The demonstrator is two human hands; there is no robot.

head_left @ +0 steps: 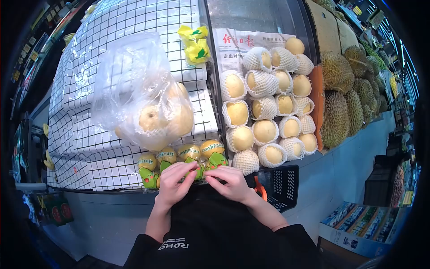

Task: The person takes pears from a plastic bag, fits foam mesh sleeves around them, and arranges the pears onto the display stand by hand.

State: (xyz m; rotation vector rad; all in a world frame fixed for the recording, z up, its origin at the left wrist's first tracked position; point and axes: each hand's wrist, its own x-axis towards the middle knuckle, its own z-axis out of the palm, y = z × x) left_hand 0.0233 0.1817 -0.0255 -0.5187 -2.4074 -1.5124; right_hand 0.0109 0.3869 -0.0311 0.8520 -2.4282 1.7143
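Observation:
My left hand (178, 180) and my right hand (229, 183) are close together in front of my body, thumbs and forefingers pinched. Whatever they pinch is too small or too clear to make out. Just beyond them lies a row of yellow fruits in printed FreshFruit wrappers (189, 151), with green cartoon shapes on the film. My fingers partly cover the nearest wrappers. Behind that row, a clear plastic bag (130, 80) holds several large pale-yellow round fruits (179, 117) on the checked cloth.
A white checked cloth (107, 157) covers the stand. Yellow crumpled wrappers (195, 47) lie at its back. On the right, pale-yellow fruits in foam nets (264, 131) sit on newspaper (228, 45). Durians (337, 112) stand beyond, and a black basket (286, 184) is below.

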